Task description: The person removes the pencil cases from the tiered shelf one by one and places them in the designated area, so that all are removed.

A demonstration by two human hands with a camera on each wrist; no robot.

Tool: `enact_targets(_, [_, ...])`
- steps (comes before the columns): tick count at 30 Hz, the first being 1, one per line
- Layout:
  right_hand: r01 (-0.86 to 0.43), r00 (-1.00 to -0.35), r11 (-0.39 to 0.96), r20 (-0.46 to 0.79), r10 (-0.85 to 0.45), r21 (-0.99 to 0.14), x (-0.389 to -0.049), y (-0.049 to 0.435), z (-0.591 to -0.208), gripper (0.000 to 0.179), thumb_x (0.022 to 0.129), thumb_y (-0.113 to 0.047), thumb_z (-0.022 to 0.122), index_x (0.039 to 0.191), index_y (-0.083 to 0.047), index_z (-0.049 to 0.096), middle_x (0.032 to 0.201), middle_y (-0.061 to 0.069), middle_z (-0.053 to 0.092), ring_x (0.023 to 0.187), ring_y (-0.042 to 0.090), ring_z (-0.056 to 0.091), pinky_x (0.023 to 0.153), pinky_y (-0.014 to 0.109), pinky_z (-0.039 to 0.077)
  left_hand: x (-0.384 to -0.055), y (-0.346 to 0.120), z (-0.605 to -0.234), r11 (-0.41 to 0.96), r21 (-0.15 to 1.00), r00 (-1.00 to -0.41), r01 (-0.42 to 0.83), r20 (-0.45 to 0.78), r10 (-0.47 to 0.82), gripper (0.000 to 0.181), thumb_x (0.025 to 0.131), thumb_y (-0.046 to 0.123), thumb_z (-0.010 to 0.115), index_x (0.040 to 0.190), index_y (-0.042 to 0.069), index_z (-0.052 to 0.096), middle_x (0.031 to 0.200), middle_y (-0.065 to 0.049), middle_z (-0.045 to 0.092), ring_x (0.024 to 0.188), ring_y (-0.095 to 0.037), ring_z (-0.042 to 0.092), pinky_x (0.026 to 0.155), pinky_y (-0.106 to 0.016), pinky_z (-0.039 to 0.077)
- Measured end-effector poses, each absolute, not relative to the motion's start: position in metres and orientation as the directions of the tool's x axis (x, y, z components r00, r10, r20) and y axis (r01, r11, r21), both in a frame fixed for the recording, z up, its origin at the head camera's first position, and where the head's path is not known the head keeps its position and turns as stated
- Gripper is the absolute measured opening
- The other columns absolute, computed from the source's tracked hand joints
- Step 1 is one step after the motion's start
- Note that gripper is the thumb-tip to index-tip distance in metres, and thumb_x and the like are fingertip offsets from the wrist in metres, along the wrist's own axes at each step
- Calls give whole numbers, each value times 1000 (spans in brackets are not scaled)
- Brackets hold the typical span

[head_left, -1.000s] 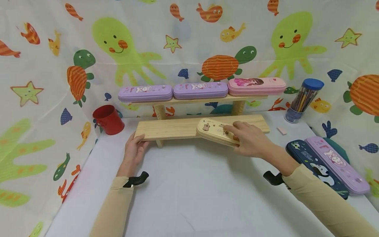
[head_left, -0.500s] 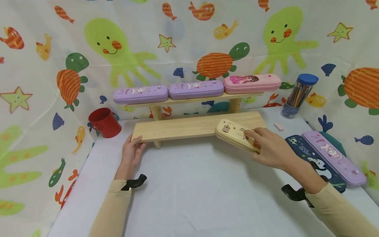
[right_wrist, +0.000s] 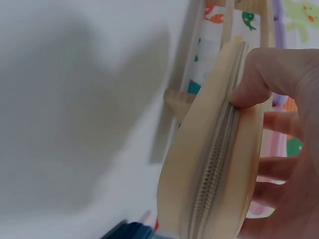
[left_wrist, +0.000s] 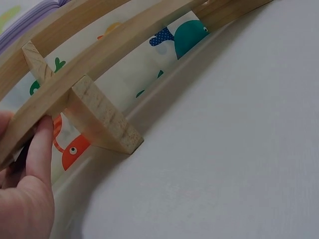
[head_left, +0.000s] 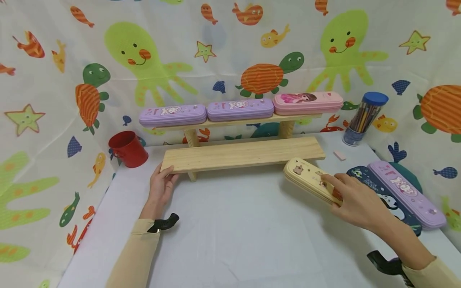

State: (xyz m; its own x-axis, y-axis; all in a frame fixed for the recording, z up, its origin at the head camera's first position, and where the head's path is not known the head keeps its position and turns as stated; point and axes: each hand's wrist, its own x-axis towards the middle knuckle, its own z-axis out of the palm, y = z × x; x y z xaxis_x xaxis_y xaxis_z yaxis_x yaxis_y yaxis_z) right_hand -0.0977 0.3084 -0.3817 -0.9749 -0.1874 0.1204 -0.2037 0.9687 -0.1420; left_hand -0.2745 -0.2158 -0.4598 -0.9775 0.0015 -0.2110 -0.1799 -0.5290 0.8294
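Your right hand [head_left: 360, 202] holds a cream zip case [head_left: 306, 178] aloft, near the right end of a wooden plank.
The case is long, smooth and round-ended, with bear prints on its lid and a ribbed zip along its side; your thumb presses by the zip, your fingers bent against the opposite side. Your left hand [head_left: 162, 188] pinches the left end of the pale-grained lower plank [head_left: 237, 155], thumb on top, fingers beneath. Just right of the case lie a navy panda-print case [head_left: 390, 202] and a lilac case [head_left: 407, 192], side by side on the white tabletop [head_left: 245, 232]. Above, the narrow upper plank [head_left: 223, 123] bears two lilac cases [head_left: 240, 110] and a glossy pink one [head_left: 307, 103].
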Motion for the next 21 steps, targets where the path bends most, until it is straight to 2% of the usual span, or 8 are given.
enact_targets(5, [-137,-990,978,68,-127,-158,-86,316,-390,67,75,-24,75,138,-18,54,122,22,58,94,33,57,65,43,55,-276,-216,-461,-526,832,-979,-177,-206,4,70,100,12,58,158,21,21,153,-6,37,123,-11,58,99,-22,54])
enact_targets(8, [-104,-994,982,51,-97,-155,-80,320,-397,68,73,-25,76,137,-16,54,117,21,59,88,30,56,61,37,51,-276,-217,-463,-521,834,-978,-179,-207,4,71,99,13,59,158,21,20,153,-5,36,126,-12,55,99,-22,53])
enact_targets(12, [-46,-999,990,18,-44,-130,-71,325,-406,70,71,-24,75,136,-14,53,110,21,59,81,28,54,57,36,48,-277,-217,-464,-520,834,-978,-182,-211,5,71,99,13,59,158,22,20,157,-6,33,131,-14,52,100,-22,53])
enact_targets(16, [35,-999,992,-18,33,-125,-63,327,-412,72,69,-23,73,136,-11,50,108,24,57,79,32,53,52,38,46,-278,-216,-463,-530,829,-979,-178,-203,11,71,99,13,59,158,21,20,159,-7,31,132,-14,51,100,-22,52])
enact_targets(21, [120,-993,982,-6,121,-148,-56,330,-418,74,71,-26,71,138,-6,46,112,31,52,84,39,53,48,44,46,-278,-216,-463,-522,835,-980,-174,-200,6,70,100,13,58,158,22,19,160,-7,29,136,-16,48,100,-22,52])
